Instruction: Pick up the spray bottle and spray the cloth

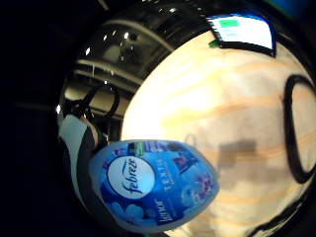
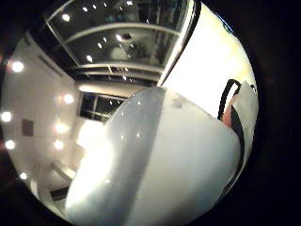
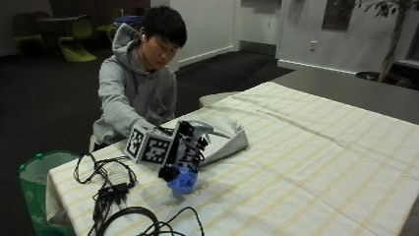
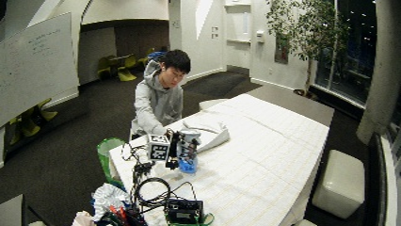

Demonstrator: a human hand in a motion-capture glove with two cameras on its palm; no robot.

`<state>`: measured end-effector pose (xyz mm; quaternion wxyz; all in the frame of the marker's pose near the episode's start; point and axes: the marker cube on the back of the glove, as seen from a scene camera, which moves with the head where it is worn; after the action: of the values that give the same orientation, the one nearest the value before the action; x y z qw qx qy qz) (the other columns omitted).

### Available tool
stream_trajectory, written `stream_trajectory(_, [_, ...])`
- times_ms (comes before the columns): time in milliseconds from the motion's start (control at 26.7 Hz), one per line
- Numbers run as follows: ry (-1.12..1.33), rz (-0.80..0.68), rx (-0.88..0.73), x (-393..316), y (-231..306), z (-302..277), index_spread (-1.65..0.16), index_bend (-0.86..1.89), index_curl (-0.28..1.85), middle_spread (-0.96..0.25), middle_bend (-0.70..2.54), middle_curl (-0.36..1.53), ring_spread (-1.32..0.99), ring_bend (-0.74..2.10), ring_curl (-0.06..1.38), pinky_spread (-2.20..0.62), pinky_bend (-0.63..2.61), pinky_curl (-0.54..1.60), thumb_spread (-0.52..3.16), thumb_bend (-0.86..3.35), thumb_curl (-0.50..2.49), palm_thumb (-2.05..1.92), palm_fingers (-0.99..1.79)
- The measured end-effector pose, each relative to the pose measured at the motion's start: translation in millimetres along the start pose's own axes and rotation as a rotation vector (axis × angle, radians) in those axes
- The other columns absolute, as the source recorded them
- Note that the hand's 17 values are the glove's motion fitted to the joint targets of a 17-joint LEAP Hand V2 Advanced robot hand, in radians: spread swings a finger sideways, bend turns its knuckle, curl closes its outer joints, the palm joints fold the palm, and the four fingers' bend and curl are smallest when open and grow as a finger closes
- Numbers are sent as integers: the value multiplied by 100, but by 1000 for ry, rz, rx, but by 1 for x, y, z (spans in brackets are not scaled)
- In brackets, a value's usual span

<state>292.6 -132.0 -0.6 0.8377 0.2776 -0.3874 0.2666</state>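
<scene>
Febreze label (image 1: 148, 185) – little-finger palm view only

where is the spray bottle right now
In the outside view the spray bottle stands upright on the striped tablecloth near the table's end by the person, gripped by the gloved right hand, with the grey cloth just behind it.

Floor: we see dark carpet (image 4: 75, 141) around the table.
Walls: white, with a whiteboard (image 4: 34, 59) on one side.
Windows: tall dark panes (image 4: 351, 52) behind a potted tree (image 4: 300, 28).
Seating: yellow-green chairs (image 3: 75, 37) at the back; a white stool (image 4: 338, 181) beside the table.
</scene>
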Motion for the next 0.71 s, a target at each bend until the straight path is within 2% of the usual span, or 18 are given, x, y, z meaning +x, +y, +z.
stream_trajectory(150, [175, -81, -234, -36, 16, 3, -21, 46, 49, -12, 65, 53, -18, 66, 44, -23, 34, 36, 37, -4, 62, 100, 144])
stream_trajectory(300, [347, -146, -397, -77, 41, 7, -21, 48, 51, -12, 67, 54, -18, 67, 45, -25, 35, 37, 32, -4, 63, 99, 144])
stream_trajectory(712, [814, -199, -599, -139, 95, 17, -21, 50, 53, -12, 69, 54, -19, 68, 46, -27, 36, 38, 25, -4, 67, 98, 142])
